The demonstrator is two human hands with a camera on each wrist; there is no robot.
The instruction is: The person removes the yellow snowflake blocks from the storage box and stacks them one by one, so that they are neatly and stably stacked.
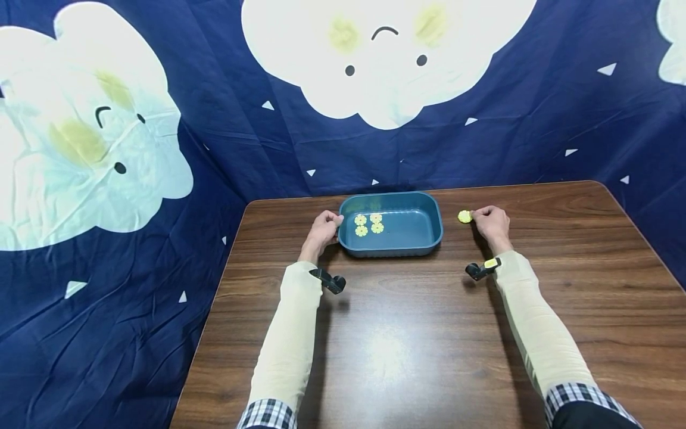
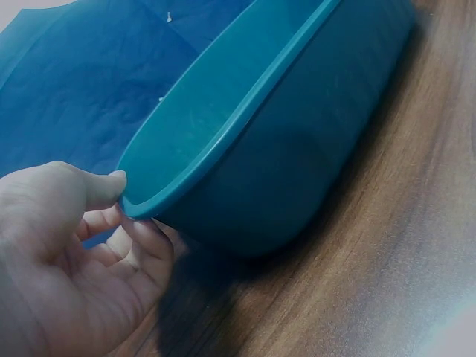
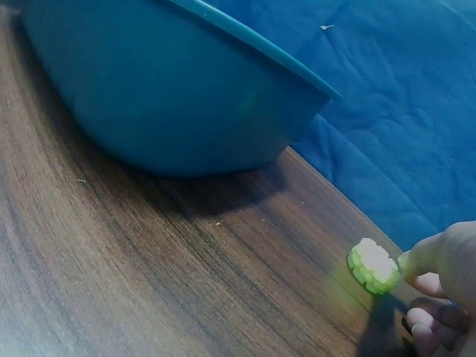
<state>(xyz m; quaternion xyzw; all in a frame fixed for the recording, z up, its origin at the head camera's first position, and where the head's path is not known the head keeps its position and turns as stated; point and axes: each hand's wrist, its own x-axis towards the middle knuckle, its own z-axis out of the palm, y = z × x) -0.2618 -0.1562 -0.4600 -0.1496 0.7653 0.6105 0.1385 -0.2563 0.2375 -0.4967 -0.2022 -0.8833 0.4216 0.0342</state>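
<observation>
A dark teal rectangular basin (image 1: 388, 252) with rounded corners stands near the table's back edge. Several small yellow flower-shaped pieces (image 1: 377, 227) lie inside it, toward its left end. My left hand (image 1: 323, 229) grips the rim at the left end, thumb on top and fingers curled beneath, as the left wrist view shows (image 2: 97, 253). Right of the basin, my right hand (image 1: 492, 225) pinches another yellow-green flower-shaped piece (image 3: 373, 266) by its edge, between thumb and fingers; whether the piece touches the table I cannot tell.
The brown wood-grain table (image 1: 429, 333) ends just behind the basin. A dark blue cloth (image 1: 214, 107) with white cloud faces hangs behind and at the left. A small black camera is strapped to each wrist.
</observation>
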